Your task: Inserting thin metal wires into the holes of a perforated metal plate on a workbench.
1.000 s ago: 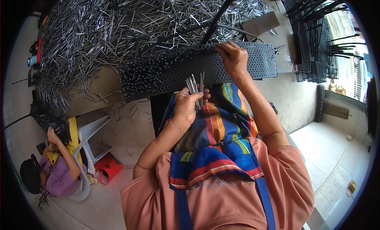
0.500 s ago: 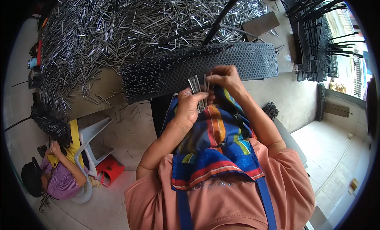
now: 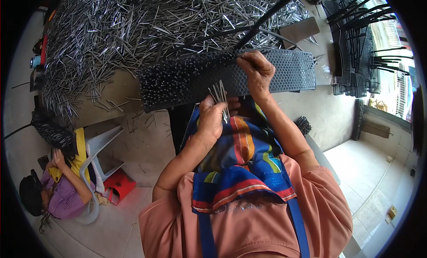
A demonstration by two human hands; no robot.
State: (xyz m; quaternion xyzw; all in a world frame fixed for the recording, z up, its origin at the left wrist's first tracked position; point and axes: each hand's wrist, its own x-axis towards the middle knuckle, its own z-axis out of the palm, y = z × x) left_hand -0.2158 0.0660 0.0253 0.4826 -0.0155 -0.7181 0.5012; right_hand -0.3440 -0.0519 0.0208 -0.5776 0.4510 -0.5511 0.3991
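My left hand (image 3: 211, 119) is closed around a small bundle of thin metal rods (image 3: 219, 92), which fan out above the thumb in front of the apron. My right hand (image 3: 259, 73) is raised over the black perforated rack (image 3: 287, 73), fingers pinched together close to its far edge. Whatever sits between those fingertips is too small to make out. Dark rod ends (image 3: 162, 82) stand crowded in the holes on the rack's left part and run in a narrower band along the far edge. The right part shows bare holes.
Behind the rack a large heap of loose metal rods (image 3: 133, 31) covers the table. A black bar (image 3: 262, 20) slants over it, near a flat brown plate (image 3: 299, 31). More black racks (image 3: 353, 58) hang at right. A seated person (image 3: 66, 193) works at far left, beside a red bag (image 3: 121, 187).
My right hand has gone from beside the bundle up and away to the rack's far edge. The left hand still grips the rods at nearly the same place.
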